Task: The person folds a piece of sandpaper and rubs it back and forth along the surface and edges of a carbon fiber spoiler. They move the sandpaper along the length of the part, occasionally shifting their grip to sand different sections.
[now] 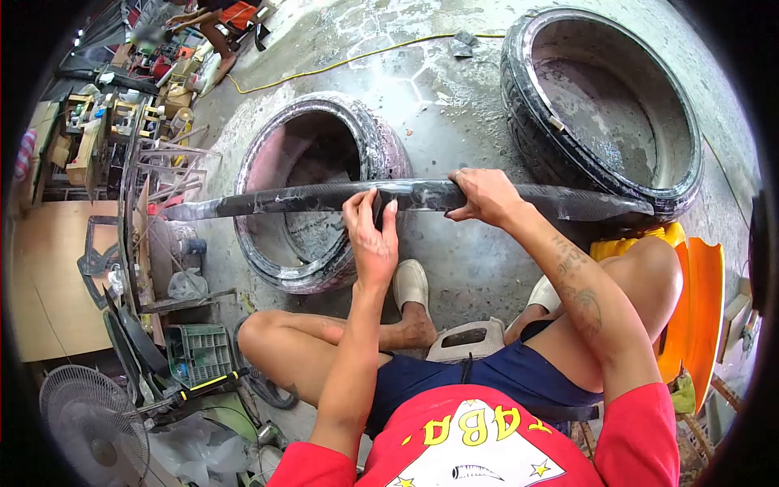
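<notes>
A long, wet black rubber strip (284, 200) stretches level across the view, from the left clutter to the right tyre. My left hand (372, 231) grips its middle, thumb and fingers pinched over the edge. My right hand (484, 195) clasps the strip just to the right, fingers curled over the top. I sit low with knees apart, in a red shirt and dark shorts, white shoes on the wet concrete floor (454, 105).
A pinkish tyre (324, 130) lies behind the strip at centre-left. A larger black tyre (600, 105) lies at upper right. An orange seat (698, 300) is at right. A fan (89, 422), green crate (199, 353), shelves of clutter and another person's legs (215, 32) fill the left.
</notes>
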`<state>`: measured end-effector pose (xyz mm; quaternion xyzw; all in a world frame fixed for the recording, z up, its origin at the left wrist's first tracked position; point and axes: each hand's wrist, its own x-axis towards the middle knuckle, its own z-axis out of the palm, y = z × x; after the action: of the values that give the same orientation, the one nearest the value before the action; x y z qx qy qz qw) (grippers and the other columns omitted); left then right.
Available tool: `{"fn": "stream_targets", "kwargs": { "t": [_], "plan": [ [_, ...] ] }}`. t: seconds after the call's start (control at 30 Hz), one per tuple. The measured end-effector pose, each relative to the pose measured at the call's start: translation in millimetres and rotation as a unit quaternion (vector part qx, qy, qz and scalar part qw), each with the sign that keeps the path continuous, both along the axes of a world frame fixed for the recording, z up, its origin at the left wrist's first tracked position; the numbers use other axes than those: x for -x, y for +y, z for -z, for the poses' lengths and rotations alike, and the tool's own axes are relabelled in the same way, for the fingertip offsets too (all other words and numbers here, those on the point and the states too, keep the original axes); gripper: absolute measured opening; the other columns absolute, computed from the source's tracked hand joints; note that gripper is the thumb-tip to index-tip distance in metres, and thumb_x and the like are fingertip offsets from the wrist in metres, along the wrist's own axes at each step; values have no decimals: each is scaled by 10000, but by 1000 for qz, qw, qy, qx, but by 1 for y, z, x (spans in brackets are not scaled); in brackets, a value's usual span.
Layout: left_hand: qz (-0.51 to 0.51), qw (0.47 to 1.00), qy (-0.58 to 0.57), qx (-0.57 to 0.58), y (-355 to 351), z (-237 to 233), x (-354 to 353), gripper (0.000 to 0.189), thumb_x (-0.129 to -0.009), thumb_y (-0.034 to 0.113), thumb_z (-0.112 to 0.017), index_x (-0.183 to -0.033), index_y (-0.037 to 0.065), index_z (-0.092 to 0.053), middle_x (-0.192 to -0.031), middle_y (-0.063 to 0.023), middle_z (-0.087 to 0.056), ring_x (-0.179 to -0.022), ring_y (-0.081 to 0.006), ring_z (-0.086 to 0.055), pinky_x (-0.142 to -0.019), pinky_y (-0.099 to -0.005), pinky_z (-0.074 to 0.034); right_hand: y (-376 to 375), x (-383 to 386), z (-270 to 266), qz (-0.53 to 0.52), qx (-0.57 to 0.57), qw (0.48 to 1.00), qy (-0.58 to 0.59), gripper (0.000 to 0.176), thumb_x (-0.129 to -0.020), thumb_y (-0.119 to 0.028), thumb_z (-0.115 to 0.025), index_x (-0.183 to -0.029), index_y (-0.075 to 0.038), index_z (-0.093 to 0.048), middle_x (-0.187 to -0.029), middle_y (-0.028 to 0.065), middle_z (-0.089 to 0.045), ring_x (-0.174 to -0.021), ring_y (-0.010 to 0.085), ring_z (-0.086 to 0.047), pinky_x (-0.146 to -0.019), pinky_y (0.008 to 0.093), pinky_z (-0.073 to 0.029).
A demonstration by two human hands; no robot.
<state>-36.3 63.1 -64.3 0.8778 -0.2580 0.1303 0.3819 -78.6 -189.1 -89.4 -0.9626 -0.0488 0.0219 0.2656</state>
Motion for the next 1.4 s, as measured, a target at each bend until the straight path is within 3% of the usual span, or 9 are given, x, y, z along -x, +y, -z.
{"fn": "stream_targets", "kwargs": {
  "t": [0.07,0.43,0.57,0.7,0.8,1.03,1.17,1.3,1.4],
  "plan": [
    [-14,999,-12,-44,-10,7,-18,397,-1030,204,-712,-1330,-49,-653,-1275,-261,-590,-1181,-413,-575,-1056,-486,-468,-4,-3,12,3,8,1000,-6,588,-795,-538,-863,-1040,-40,-671,-1043,162,-759,-1043,355,-746,-859,489,-591],
    [-85,990,-55,-101,-31,22,-25,318,-941,150,-757,-1216,20,-662,-1166,-208,-638,-1082,-416,-581,-992,-521,-462,0,5,32,9,-2,999,-42,683,-768,-480,-881,-1217,-32,-625,-1128,143,-722,-1095,347,-717,-929,457,-556],
    [3,994,-64,-84,-60,30,12,331,-932,159,-765,-1210,16,-654,-1180,-211,-637,-1089,-421,-578,-1000,-525,-449,2,7,37,11,-13,999,-51,675,-769,-472,-879,-1205,-31,-613,-1117,140,-717,-1089,339,-718,-936,450,-549],
    [-101,987,-66,-109,-39,29,-17,332,-945,172,-757,-1211,2,-654,-1172,-214,-632,-1085,-409,-581,-981,-513,-463,2,11,38,17,7,996,-82,634,-794,-471,-877,-1176,-21,-647,-1112,132,-731,-1078,321,-731,-899,444,-567],
    [-13,992,-62,-108,-64,30,15,318,-959,195,-746,-1201,11,-652,-1174,-215,-625,-1087,-410,-573,-977,-513,-457,-1,4,36,9,-1,997,-72,635,-793,-472,-877,-1167,-13,-647,-1093,139,-734,-1071,328,-732,-895,442,-567],
    [-78,987,-56,-131,-50,31,-17,328,-971,186,-739,-1237,17,-649,-1168,-220,-614,-1080,-432,-565,-986,-527,-450,1,6,36,11,-5,997,-74,627,-789,-466,-882,-1162,-15,-654,-1076,154,-741,-1056,339,-739,-889,450,-566],
    [33,989,-53,-136,-49,21,-19,323,-978,179,-736,-1233,4,-644,-1170,-217,-612,-1082,-430,-558,-979,-523,-448,3,6,35,11,-4,998,-62,623,-791,-477,-879,-1153,-21,-658,-1073,149,-742,-1050,334,-742,-897,448,-565],
    [-49,989,-46,-133,-57,29,-20,302,-991,163,-708,-1228,-1,-618,-1178,-236,-590,-1100,-441,-541,-990,-546,-433,0,7,33,14,0,997,-80,610,-794,-479,-878,-1136,-24,-659,-1076,146,-743,-1044,334,-744,-893,446,-567],
    [40,991,-45,-122,-56,25,-2,334,-991,197,-728,-1244,3,-630,-1214,-236,-598,-1110,-439,-546,-1004,-531,-433,3,9,39,10,11,995,-97,594,-794,-467,-882,-1123,-27,-657,-1071,142,-744,-1038,341,-744,-872,453,-570]
  ]
}}
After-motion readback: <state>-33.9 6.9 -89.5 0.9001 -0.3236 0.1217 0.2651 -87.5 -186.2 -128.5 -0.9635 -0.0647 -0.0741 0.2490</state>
